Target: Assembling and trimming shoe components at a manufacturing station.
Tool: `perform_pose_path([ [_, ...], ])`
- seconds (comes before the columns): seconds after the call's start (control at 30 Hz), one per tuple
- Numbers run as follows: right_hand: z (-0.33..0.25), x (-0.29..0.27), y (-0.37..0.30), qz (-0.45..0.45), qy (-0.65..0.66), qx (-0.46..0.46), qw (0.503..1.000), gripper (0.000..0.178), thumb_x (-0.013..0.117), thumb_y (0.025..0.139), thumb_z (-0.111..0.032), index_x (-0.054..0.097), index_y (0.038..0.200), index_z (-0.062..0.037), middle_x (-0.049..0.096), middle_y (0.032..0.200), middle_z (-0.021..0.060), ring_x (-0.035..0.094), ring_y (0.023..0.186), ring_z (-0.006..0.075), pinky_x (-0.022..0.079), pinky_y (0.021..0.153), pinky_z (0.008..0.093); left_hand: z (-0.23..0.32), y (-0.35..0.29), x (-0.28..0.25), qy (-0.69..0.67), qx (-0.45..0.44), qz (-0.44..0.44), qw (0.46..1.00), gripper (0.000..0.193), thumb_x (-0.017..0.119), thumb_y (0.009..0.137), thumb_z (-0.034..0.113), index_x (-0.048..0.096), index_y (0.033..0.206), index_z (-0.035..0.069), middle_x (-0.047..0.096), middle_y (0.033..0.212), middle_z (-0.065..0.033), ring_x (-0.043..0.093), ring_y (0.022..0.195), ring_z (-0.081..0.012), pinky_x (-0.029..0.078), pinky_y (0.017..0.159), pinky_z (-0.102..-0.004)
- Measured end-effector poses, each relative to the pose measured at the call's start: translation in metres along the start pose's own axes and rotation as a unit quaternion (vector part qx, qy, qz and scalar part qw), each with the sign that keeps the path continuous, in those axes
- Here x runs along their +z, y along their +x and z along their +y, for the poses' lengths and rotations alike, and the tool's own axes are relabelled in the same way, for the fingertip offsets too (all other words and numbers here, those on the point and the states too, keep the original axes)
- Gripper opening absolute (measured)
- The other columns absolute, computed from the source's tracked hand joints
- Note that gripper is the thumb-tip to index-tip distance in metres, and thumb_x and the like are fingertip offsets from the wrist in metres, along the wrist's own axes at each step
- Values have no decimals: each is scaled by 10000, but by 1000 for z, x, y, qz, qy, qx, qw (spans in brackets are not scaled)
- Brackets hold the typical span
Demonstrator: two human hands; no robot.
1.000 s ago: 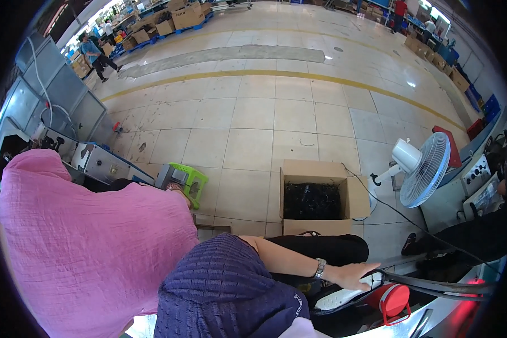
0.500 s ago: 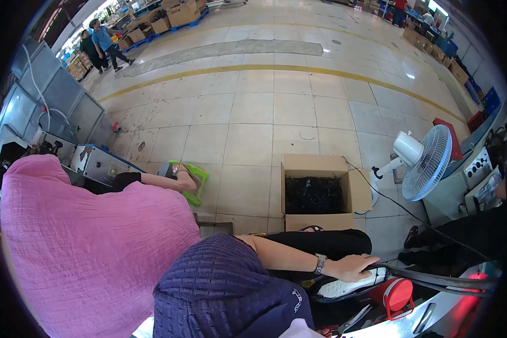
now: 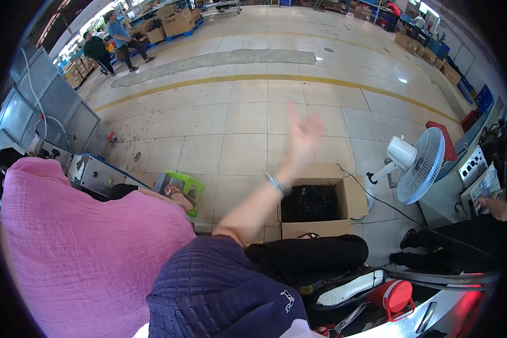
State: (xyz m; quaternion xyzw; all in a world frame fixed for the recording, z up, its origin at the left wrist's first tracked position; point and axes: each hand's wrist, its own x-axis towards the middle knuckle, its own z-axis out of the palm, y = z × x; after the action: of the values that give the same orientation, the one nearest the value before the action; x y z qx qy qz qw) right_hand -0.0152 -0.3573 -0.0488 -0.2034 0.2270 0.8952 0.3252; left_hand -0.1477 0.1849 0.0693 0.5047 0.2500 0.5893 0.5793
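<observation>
The right hand [image 3: 303, 130] is raised with fingers spread, holding nothing, above the open box [image 3: 315, 201]; the left hand is out of view.

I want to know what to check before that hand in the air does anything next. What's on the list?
1. Is the raised hand empty? Ok: it is open with the fingers spread and holds nothing, though it is blurred.
2. Is the cardboard box open? Ok: the flaps are folded out and dark things lie inside.
3. Is the white fan clear of the hand? Ok: it stands to the right of the box, apart from the hand.
4. Is the floor by the box free of cables? Not ok: a black cable runs past the box's right flap.
5. Is the other hand free? Cannot tell: it is out of view.
</observation>
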Motion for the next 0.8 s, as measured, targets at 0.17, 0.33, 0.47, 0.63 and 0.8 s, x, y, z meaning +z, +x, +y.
perform_pose_path([
  [0.17, 81, -20, 73, 271, 55, -557, 783, 608, 459, 927, -587, 514, 1152, -24, 618, 1001, 137, 543, 717, 202, 442, 541, 310, 99, 100, -108, 82, 145, 115, 979, 811, 531, 969, 206, -67, 1483, 17, 681, 1027, -216, 705, 803, -296, 510, 879, -392],
  [0.33, 40, -59, 64, -175, -81, -447, 873, 752, 555, 861, -618, 320, 1422, -175, 475, 1364, 116, 499, 1164, 263, 472, 825, 371, 175, 14, -40, 107, 299, -113, 941, 414, 499, 955, 86, 438, 1351, -16, 668, 1050, -203, 671, 879, -286, 497, 899, -409],
  [0.47, 89, -19, 58, -122, -114, -501, 849, 743, 549, 856, -631, 330, 1394, -168, 485, 1305, 116, 499, 1114, 263, 470, 803, 373, 171, -43, 19, 66, 291, -250, 921, 205, 524, 908, 72, 673, 968, -55, 671, 838, -170, 658, 765, -255, 522, 693, -321],
  [0.63, 87, 97, 58, 254, -110, -573, 771, 648, 474, 886, -643, 476, 1156, -54, 601, 929, 127, 527, 709, 224, 445, 571, 338, 124, -33, 49, -14, 63, -334, 940, 212, 533, 911, 87, 656, 1006, -58, 661, 889, -161, 647, 794, -241, 512, 725, -315],
  [0.8, 103, 122, 68, 303, -57, -626, 716, 674, 457, 893, -637, 558, 1115, -9, 572, 737, 73, 534, 592, 185, 432, 520, 311, 157, -85, 20, -46, -115, -406, 905, 229, 541, 914, 102, 638, 1044, -61, 652, 941, -151, 635, 824, -227, 501, 756, -309],
])
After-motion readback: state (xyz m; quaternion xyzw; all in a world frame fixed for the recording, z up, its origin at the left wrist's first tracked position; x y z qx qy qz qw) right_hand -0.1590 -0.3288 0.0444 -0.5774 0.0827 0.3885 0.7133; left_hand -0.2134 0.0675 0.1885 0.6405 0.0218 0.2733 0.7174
